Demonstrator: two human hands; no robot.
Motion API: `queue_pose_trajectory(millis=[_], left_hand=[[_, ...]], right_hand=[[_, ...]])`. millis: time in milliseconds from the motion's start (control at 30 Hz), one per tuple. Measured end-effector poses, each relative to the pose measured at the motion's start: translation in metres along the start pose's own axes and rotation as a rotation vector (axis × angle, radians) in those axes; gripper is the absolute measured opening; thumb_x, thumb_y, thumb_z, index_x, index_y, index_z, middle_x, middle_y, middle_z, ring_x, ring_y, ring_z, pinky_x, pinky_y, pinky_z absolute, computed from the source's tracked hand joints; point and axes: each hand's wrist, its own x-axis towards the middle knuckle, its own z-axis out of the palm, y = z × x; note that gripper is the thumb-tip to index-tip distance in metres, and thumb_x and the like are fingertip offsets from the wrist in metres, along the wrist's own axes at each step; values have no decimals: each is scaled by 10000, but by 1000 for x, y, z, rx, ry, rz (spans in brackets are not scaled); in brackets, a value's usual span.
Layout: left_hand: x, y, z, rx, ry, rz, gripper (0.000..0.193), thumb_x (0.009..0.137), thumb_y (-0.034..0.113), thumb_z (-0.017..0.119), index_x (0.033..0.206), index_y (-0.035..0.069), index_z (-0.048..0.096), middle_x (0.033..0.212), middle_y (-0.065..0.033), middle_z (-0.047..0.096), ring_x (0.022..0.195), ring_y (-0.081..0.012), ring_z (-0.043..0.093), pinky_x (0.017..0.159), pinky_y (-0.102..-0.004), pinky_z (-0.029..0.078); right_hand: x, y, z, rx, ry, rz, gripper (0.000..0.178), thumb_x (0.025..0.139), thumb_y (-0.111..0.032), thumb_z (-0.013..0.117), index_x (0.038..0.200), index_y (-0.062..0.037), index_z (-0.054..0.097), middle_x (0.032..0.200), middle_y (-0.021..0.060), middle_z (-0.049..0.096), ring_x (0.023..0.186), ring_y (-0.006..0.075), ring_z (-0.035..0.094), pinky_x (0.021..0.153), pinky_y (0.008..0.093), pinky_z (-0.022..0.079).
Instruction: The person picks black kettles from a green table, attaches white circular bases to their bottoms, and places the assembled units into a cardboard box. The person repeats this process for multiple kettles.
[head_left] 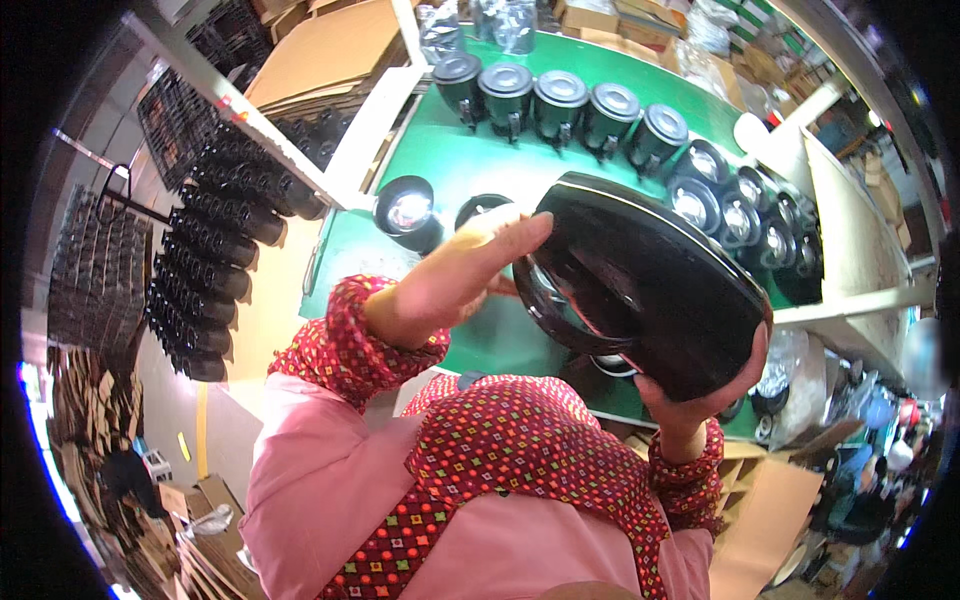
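A large glossy black jug-like container (640,270) with a looped handle (558,312) lies tilted on its side between my hands, raised over the green table. My left hand (465,268) grips its left end, thumb on the black surface and the other fingers partly hidden behind. Cupped around the lower right end is my right hand (715,385), its fingers wrapped on the edge. Beyond the left hand a round open black container (405,207) stands on the table, and another black rim (483,207) shows partly behind the held container.
Along the far side of the green table (415,150) stands a row of black lidded containers (560,92) with handles. Open black containers (740,220) cluster at the right by a white frame (850,302). Many black containers (210,265) are stacked at the left, near cardboard sheets (320,55).
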Motion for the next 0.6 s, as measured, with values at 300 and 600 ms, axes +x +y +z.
queue_pose_trajectory(millis=[300, 600], left_hand=[[-8, -16, -85, -375, 130, -33, 386, 1080, 360, 626, 1286, 34, 641, 1284, -158, 722, 1072, -272, 758, 874, -422, 643], [-8, 12, -170, -419, 196, 14, 328, 1112, 320, 506, 982, 41, 619, 1246, -292, 703, 1069, -463, 743, 695, -464, 701]], right_hand=[[65, 9, 73, -200, -181, -423, 1112, 759, -572, 901, 1570, -174, 254, 1593, 384, 284, 1402, 555, 439, 1090, 601, 509], [86, 34, 162, -67, -249, -274, 1136, 707, -518, 967, 1589, -180, 335, 1619, 310, 261, 1474, 533, 360, 1159, 670, 381]])
